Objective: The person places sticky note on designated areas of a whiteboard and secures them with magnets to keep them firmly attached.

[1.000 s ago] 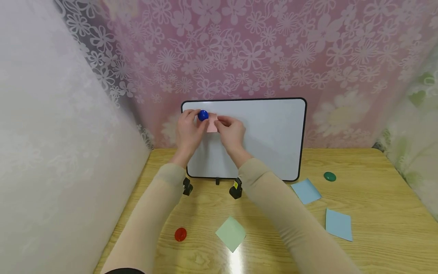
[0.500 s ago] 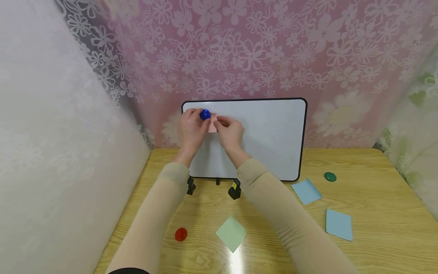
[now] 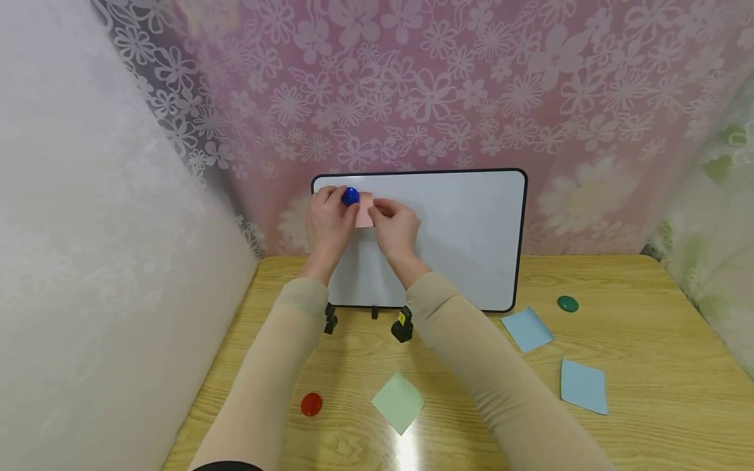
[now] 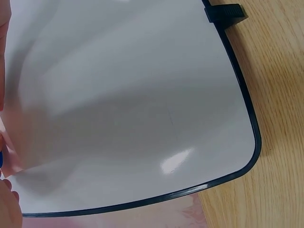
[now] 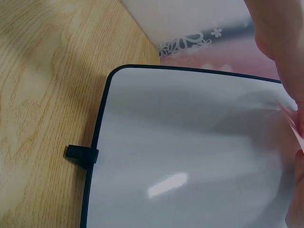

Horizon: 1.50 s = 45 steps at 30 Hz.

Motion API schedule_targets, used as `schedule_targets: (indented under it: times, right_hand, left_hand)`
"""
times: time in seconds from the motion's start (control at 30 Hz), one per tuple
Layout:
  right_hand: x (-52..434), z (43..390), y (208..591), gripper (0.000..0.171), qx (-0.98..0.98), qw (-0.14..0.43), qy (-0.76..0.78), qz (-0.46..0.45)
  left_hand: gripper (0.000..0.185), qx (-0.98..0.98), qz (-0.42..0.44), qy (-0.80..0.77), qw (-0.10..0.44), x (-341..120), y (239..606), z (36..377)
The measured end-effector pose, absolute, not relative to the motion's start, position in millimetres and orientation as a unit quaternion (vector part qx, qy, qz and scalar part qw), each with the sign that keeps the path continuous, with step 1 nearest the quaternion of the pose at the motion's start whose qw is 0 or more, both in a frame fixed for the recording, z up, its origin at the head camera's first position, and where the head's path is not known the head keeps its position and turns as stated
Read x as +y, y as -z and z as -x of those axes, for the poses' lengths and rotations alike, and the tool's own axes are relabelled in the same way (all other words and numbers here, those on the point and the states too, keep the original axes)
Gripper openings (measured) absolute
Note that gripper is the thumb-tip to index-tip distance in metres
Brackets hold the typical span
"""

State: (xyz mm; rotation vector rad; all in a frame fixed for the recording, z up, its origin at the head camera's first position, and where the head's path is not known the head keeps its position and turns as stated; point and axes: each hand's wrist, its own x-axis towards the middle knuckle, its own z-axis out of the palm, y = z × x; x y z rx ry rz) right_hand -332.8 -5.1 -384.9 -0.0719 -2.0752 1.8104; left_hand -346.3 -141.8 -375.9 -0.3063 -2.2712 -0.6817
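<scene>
My left hand (image 3: 326,219) pinches the blue magnet (image 3: 350,196) against the whiteboard (image 3: 471,229). My right hand (image 3: 397,226) grips the pink note (image 3: 364,210) beside it.

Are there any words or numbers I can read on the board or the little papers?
None: the whiteboard is blank, and the pink note, green note and blue notes show no writing.
Too small to read: a yellow spot on the black clip.
</scene>
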Motion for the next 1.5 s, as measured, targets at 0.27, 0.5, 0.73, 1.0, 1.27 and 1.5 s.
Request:
schedule_targets:
  times: [0.27, 0.5, 0.73, 1.0, 1.27, 1.5]
  right_hand:
    - [-6.1, 332.0, 384.1, 0.022, -0.752, 0.195, -0.629, 0.033]
    - [-8.2, 330.9, 383.5, 0.022, -0.747, 0.199, -0.634, 0.029]
    - [-8.4, 330.9, 385.3, 0.022, -0.747, 0.2, -0.633, 0.028]
    - [-9.4, 331.7, 386.9, 0.023, -0.751, 0.201, -0.628, 0.031]
    - [-8.2, 329.0, 387.0, 0.024, -0.75, 0.2, -0.63, 0.034]
    - [-2.7, 328.0, 386.9, 0.023, -0.755, 0.202, -0.624, 0.026]
  left_hand:
    - [0.041, -0.894, 0.127, 0.235, 0.36, -139.1, 375.7, 345.9]
    - [0.041, -0.9, 0.116, 0.229, 0.353, -137.3, 375.0, 346.3]
    - [0.04, -0.908, 0.102, 0.228, 0.337, -136.4, 372.2, 343.6]
    - [0.04, -0.913, 0.098, 0.219, 0.33, -136.6, 372.2, 344.9]
    - [0.038, -0.911, 0.105, 0.205, 0.341, -137.0, 375.2, 346.4]
    - [0.038, -0.909, 0.107, 0.204, 0.348, -136.2, 376.8, 347.3]
